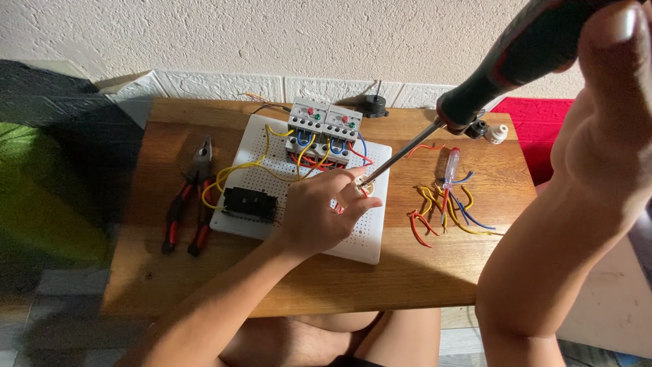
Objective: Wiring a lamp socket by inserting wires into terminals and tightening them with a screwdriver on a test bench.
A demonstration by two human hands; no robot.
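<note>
The right hand (598, 75), raised close to the camera at the upper right, is wrapped tight around the black and red handle of a long screwdriver (475, 102), the thumb lying along the top of the handle; the steel shaft slants down and to the left, and its tip meets a small round fitting (367, 183) near the right edge of the white perforated board (353, 238). The left hand (316, 214) rests on that board with its fingers curled and pinched about the same fitting, thumb and forefinger closing just beside the screwdriver tip, though how much of the fitting they actually grasp cannot be told, since the fingers cover it. Behind the left hand, at the far edge of the board, stand two grey contactors (324, 129) with red and green buttons, wired with yellow, blue and red leads, and a black switch block (250, 202) sits at the board's near left. On the wooden table (272, 285), left of the board, lie red-handled pliers (190, 197); to the right, well apart from both hands, lie a small clear-handled tester screwdriver (448, 178) and a scatter of loose cut wires (445, 211)
</note>
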